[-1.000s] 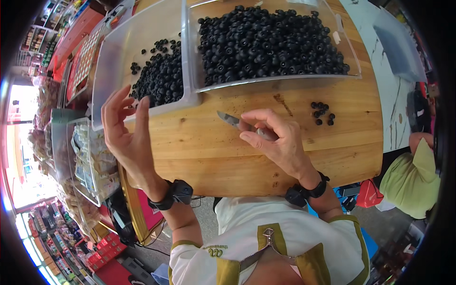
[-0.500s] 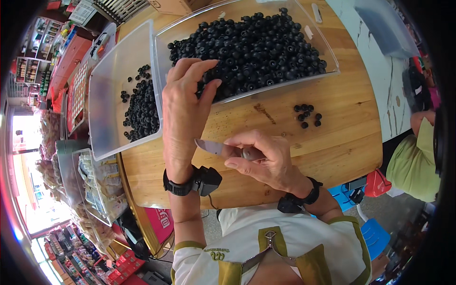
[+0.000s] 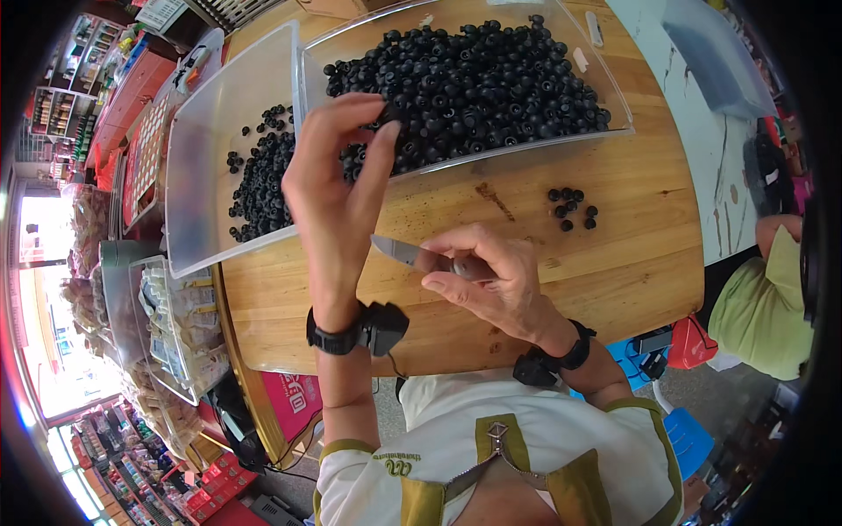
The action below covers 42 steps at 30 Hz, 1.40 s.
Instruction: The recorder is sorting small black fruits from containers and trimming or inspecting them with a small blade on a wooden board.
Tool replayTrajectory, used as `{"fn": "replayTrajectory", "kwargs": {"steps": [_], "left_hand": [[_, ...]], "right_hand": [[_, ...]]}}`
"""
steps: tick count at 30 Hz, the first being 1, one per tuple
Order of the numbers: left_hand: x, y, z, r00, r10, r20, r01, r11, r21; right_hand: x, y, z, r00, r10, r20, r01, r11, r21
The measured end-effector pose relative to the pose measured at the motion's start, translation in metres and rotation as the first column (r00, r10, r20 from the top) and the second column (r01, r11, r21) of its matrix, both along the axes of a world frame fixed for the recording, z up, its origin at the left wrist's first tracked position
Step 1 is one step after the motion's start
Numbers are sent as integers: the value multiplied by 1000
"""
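The right-hand clear bin (image 3: 614, 105) is holding a deep heap of small black round pieces (image 3: 474, 79); the left-hand clear bin (image 3: 197, 175) is holding far fewer (image 3: 259, 180), so by this reading most of the sorting is remaining. A few loose pieces (image 3: 570, 209) are lying on the wooden table (image 3: 631, 263).

The left hand (image 3: 338, 180) is reaching over the near edge of the full bin, thumb and fingers pinching together at the heap; whether a piece is between them cannot be told. The right hand (image 3: 491, 280) is resting on the table, fingers closing around the handle of a small knife (image 3: 408, 253), blade pointing left.
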<state>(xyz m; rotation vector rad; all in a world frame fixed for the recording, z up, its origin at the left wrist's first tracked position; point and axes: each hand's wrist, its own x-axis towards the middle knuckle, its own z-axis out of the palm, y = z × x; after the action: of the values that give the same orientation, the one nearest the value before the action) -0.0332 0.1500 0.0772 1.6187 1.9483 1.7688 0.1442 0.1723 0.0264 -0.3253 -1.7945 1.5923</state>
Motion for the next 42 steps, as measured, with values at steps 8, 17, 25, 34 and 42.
{"fn": "replayTrajectory", "kwargs": {"steps": [8,17,25,34,42], "left_hand": [[29,-110,-41,571,-333,750,143,940,309],[29,-150,-75,511,-198,836,8,974,225],[33,-157,-74,554,-165,816,-16,978,209],[35,-157,-78,589,-101,802,-47,986,158],[36,-156,-78,635,-61,770,-59,990,128]], "right_hand": [[-2,-8,7,988,125,95,-116,989,-95],[-13,-18,-3,947,229,224,-219,973,-68],[-21,-31,0,958,216,190,-231,971,60],[-27,-38,-1,966,228,125,-248,952,180],[-24,-37,1,962,217,166,-236,966,104]]}}
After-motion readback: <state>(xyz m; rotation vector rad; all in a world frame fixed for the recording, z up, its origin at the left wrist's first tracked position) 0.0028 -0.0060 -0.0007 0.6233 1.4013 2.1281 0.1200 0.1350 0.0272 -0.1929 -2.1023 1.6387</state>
